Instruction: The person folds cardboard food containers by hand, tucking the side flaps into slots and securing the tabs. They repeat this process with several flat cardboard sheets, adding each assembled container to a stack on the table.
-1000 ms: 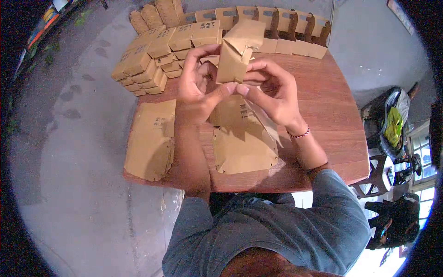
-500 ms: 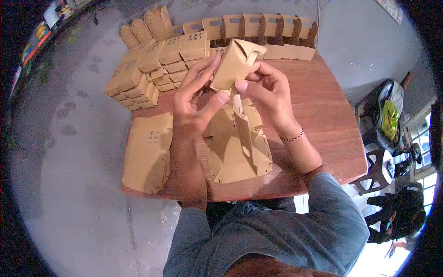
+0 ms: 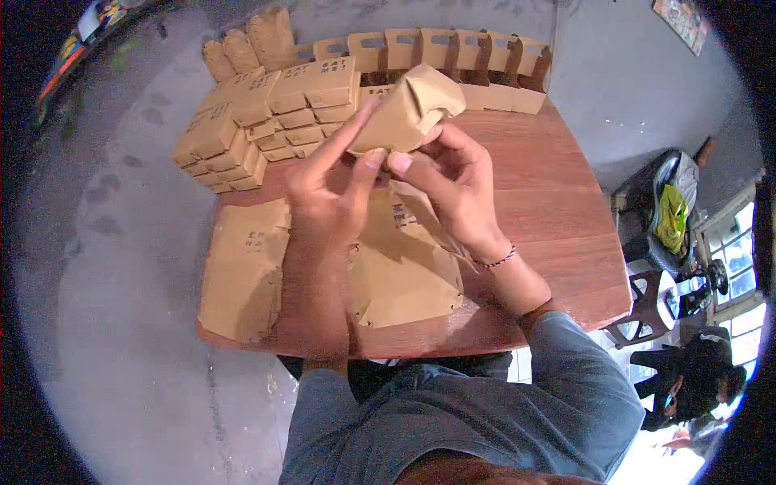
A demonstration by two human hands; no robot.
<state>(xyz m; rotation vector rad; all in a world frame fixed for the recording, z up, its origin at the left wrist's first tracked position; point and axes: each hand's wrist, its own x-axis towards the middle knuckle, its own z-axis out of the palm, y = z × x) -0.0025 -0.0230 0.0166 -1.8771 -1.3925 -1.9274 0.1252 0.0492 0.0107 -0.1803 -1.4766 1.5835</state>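
Above the table, a partly folded brown cardboard box (image 3: pixel 400 113) is gripped in both hands. My left hand (image 3: pixel 335 178) has its fingers along the box's left side and its thumb at the lower edge. From the right, my right hand (image 3: pixel 457 182) pinches that same edge, its thumb close to the left thumb; the fingers behind are partly hidden. A long cardboard flap (image 3: pixel 428 214) hangs under the right hand towards the wrist. Flat printed cardboard blanks (image 3: pixel 404 283) lie below the hands, and another flat pile (image 3: pixel 242 275) lies to their left.
Folded boxes (image 3: pixel 214 133) marked "EAT ME!" are stacked at the table's back left. Behind them stand brown paper bags (image 3: pixel 271 40). A row of cardboard carriers with handle holes (image 3: pixel 436 48) lines the back edge. Right of the wooden table (image 3: pixel 558 202) is a stool (image 3: pixel 647 307).
The box has turned and tilted in my hands, and its end flap is bent over more. Both thumbs have come together at its lower edge. The hanging flap has swung right.
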